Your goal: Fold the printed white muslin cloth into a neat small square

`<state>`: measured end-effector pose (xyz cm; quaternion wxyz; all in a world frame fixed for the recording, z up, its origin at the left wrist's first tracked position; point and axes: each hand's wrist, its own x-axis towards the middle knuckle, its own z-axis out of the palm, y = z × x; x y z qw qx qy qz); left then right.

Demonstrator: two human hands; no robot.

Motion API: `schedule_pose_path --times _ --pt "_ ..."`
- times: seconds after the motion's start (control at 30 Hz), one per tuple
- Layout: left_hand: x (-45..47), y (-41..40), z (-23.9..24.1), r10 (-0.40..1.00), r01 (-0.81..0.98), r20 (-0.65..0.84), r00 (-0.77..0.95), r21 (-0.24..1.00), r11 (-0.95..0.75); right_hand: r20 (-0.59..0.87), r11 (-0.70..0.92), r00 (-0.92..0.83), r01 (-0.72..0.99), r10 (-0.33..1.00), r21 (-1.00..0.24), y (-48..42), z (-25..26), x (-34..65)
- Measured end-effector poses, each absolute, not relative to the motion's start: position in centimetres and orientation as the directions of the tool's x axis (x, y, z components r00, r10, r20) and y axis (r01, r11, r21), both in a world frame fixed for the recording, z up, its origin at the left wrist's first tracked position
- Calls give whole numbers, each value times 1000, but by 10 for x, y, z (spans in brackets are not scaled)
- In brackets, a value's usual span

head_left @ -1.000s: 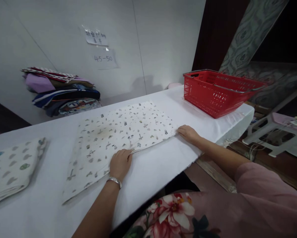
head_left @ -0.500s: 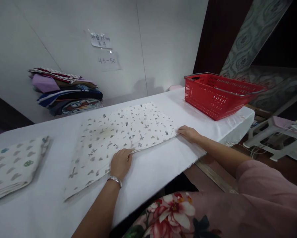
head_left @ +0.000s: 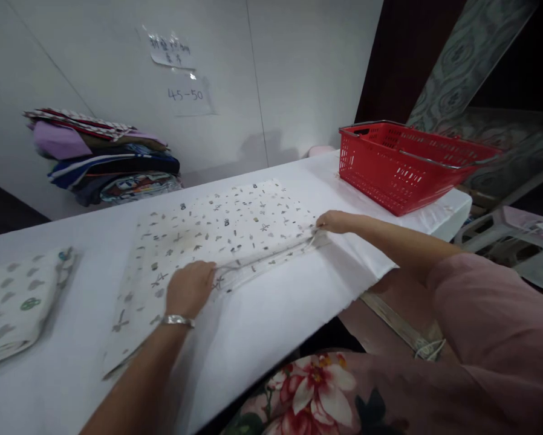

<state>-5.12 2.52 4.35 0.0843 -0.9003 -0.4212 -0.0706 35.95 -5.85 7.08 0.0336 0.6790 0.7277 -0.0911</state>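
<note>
A white patterned cloth (head_left: 217, 232) lies spread on the white-covered table (head_left: 262, 320). My left hand (head_left: 188, 290) pinches the cloth's near edge at the middle and lifts it a little. My right hand (head_left: 334, 222) grips the cloth's right near corner, also raised off the table. A thin fold of fabric stretches between the two hands.
A red plastic basket (head_left: 407, 166) stands at the table's right end. A folded patterned cloth (head_left: 15, 302) lies at the far left. A stack of folded coloured fabrics (head_left: 99, 157) sits against the wall. White stools (head_left: 516, 235) stand beyond the table's right end.
Both hands have closed on the cloth's near edge and raised it, moving it slightly away from me. Before, they lay flat on that edge.
</note>
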Motion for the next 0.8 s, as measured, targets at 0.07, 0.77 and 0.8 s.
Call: schedule_pose_path --times 0.07,0.77,0.8 --pt "-51 40 62 761 807 280 585 -106 -581 -188 8 -36 989 981 -148 -39 90 360" --pt "-57 37 61 696 826 495 520 -86 -557 384 104 -69 992 921 -72 -59 97 361" --pt "-58 36 56 682 806 469 560 -117 -581 390 138 -107 989 915 -53 -64 91 362"
